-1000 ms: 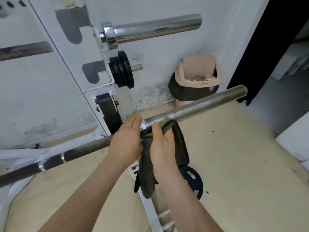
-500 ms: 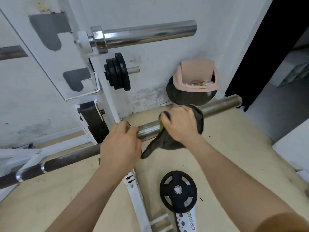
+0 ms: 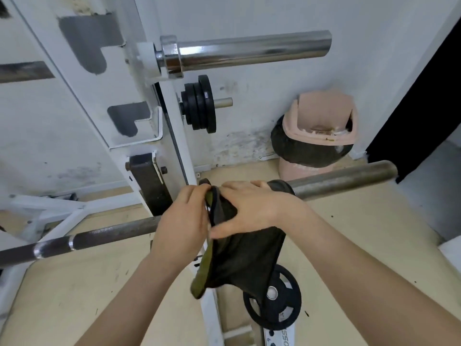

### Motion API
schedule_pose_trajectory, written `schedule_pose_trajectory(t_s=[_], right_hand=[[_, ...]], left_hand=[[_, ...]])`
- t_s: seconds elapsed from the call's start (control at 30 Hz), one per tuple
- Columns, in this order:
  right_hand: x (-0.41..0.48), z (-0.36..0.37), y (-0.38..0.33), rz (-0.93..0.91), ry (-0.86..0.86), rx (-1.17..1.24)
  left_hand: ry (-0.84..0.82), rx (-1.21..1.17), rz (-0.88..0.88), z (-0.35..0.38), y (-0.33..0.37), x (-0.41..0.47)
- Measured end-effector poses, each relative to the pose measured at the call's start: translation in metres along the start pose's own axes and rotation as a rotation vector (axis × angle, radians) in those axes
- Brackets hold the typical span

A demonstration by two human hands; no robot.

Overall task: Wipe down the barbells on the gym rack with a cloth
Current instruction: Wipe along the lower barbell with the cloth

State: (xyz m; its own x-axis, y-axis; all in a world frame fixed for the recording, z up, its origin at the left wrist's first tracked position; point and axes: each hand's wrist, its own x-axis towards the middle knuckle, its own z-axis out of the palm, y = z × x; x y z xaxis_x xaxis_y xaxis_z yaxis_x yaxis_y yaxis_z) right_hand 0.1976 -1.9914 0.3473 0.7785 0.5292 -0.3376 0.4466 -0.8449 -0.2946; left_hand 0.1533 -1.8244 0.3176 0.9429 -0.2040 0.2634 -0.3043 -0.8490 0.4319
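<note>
Lower barbell [image 3: 112, 232]: long axis runs from low left up to its sleeve end at right, just in front of the white rack [image 3: 174, 136].
Left hand [image 3: 180, 227]: closed around the bar.
Cloth [image 3: 239, 260]: draped over the bar, hanging down.
Right hand [image 3: 252, 208]: pressing the cloth, fingers curled over it.

place: small gym room | signs: white rack [image 3: 139, 78] holding a chrome barbell [image 3: 249, 49] and a dull lower barbell [image 3: 344, 179]; black weight plates [image 3: 199, 103] on a peg; a plate on the floor [image 3: 277, 305] | also: scuffed white wall [image 3: 249, 16], lidded bin [image 3: 319, 131]
</note>
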Motion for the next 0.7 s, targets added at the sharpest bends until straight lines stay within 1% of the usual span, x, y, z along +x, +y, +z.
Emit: schedule_pose_trajectory(t_s=[0.03,0.07,0.1,0.17,0.27,0.33,0.4,0.5,0.57,0.63,0.7], right_hand=[[0.000,0.005,0.005,-0.008,0.011,-0.129],[0.003,0.013,0.006,-0.019,0.082,-0.232],[0.007,0.022,0.005,-0.035,0.191,-0.295],[0.014,0.033,0.008,-0.058,0.347,-0.351],[0.007,0.031,0.033,-0.069,0.429,-0.383],[-0.009,0.029,0.066,0.001,0.435,-0.387],[-0.032,0.022,0.106,0.111,0.419,-0.398],[-0.067,0.007,0.155,0.304,0.414,-0.367],[-0.070,0.002,0.155,0.376,0.384,-0.344],[-0.053,0.010,0.134,0.344,0.425,-0.383],[-0.033,0.024,0.104,0.235,0.512,-0.382]], left_hand=[[0.018,0.033,0.004,0.003,-0.001,0.000],[0.032,0.074,0.001,0.005,-0.002,0.001],[0.036,0.114,-0.003,0.006,-0.002,0.002],[0.024,0.186,0.003,0.006,0.002,0.006],[0.027,0.360,0.037,0.010,0.014,0.014],[-0.022,0.416,0.061,0.016,0.021,0.017],[-0.079,0.471,0.042,0.022,0.020,0.015],[-0.025,0.512,0.053,0.020,0.024,0.017],[-0.041,0.489,0.094,0.019,0.040,0.023],[-0.120,0.453,0.138,0.029,0.063,0.030],[-0.194,0.444,0.108,0.050,0.074,0.034]])
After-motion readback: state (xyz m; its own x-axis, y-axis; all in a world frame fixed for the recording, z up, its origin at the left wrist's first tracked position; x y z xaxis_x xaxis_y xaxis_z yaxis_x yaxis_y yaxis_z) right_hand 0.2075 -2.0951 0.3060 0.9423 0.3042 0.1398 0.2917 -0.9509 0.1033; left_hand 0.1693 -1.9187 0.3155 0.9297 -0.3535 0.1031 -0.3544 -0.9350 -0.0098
